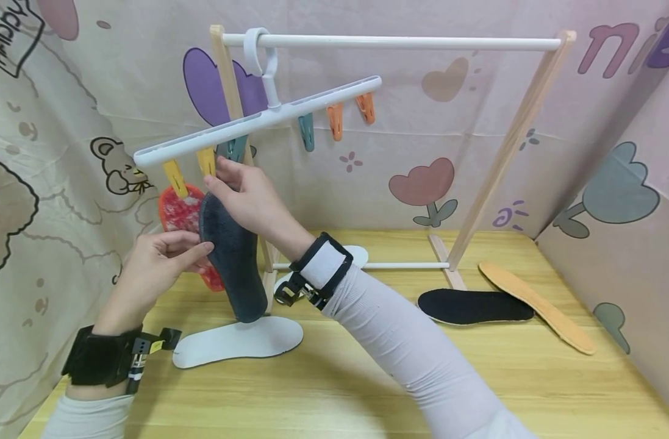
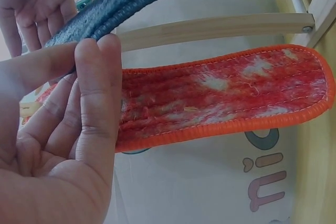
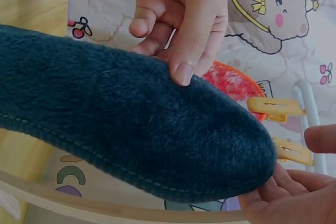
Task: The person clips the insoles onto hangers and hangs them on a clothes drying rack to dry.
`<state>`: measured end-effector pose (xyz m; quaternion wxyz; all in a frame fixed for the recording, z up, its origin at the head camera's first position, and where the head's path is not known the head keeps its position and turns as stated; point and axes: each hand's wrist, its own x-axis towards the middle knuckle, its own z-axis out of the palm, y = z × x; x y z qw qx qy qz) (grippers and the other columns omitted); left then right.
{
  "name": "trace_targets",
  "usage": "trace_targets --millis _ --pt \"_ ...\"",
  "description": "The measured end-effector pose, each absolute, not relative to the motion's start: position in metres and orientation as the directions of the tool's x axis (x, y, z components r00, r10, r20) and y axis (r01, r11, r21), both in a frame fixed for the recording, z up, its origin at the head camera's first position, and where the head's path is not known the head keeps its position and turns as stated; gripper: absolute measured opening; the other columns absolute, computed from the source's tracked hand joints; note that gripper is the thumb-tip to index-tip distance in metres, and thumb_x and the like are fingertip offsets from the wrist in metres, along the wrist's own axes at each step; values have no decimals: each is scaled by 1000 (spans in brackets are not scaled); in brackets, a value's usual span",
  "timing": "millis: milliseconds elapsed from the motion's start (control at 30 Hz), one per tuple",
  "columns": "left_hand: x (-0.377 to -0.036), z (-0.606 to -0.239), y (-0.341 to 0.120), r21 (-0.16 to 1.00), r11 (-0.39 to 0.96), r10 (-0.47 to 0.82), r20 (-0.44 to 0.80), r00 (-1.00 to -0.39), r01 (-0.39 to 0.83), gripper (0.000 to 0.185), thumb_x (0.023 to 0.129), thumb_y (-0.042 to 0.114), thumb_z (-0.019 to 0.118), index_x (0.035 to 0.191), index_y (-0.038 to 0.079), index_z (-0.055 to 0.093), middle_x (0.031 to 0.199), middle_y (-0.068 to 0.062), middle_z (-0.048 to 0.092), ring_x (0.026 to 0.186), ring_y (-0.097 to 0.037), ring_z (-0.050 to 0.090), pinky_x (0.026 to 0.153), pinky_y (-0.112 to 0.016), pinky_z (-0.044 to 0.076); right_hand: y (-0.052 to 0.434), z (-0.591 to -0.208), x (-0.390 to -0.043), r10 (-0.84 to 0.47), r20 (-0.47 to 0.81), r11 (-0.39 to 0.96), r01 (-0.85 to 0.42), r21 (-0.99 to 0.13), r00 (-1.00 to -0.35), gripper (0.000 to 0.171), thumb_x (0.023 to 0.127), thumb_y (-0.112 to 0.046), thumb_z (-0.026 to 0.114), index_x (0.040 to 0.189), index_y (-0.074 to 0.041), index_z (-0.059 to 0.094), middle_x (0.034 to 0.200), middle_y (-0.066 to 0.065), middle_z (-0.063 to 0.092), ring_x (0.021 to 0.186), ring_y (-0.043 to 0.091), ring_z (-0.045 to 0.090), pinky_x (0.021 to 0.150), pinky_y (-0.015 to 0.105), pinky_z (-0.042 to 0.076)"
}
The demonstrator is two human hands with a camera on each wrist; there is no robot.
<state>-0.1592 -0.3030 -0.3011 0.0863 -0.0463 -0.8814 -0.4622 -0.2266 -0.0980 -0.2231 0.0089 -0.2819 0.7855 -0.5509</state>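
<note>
- Surface (image 1: 361,384): bare room is left at the near middle; below the dark blue insole (image 1: 232,262), space is taken by a white insole (image 1: 238,341), and whether the two touch cannot be told.
- Rack (image 1: 400,42): movement to the right is bounded by its left wooden post (image 1: 232,76).
- Hanger (image 1: 257,120): it is hung tilted from the rack, left end lower, so height is limited there.
- Dark blue insole: it is held roughly upright below the hanger's left half; judged light, soft, bendable and hardly slippery, it is best gripped by its stitched edge.
- Red insole (image 2: 226,93): it is hung just left of it, partly covered.
- Right hand (image 1: 263,201): its fingers are rested against the upper end, thumb held apart.
- Left hand (image 1: 155,271): the left edge is pinched between thumb and fingers.
- Yellow clip (image 1: 206,162): it is set just above the upper end.
</note>
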Motion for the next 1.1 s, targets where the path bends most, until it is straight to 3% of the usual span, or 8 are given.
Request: trace_targets --millis 433,667,900,1100 --pt "-159 -301 -301 821 536 17 224 -974 198 35 103 34 74 119 2 75 86 10 81 82 -17 81 77 -19 61 -105 -218 -224 -381 319 180 -408 -895 -868 53 111 -25 61 159 -4 50 150 11 67 139 19 66 113 28 53" --pt "-159 -300 -301 806 563 22 207 -978 183 36 103 37 74 121 5 77 88 10 81 82 -12 80 78 -20 61 -112 -217 -221 -325 304 198 -379 -904 -895 47 110 -28 62 152 -6 59 143 8 73 129 17 70 109 28 56" --pt "-159 -300 -303 785 596 37 183 -982 168 35 103 39 73 122 9 77 91 6 82 86 -16 81 79 -21 60 -116 -216 -219 -312 285 203 -357 -912 -906 40 111 -29 62 145 -9 67 138 5 75 119 15 71 107 35 57" --pt "-160 -301 -303 783 602 34 167 -985 153 38 103 41 74 122 8 78 94 4 82 86 -14 81 79 -20 60 -118 -216 -221 -308 236 139 -289 -947 -922 42 108 -29 66 144 -7 65 138 8 74 126 18 69 112 40 56"
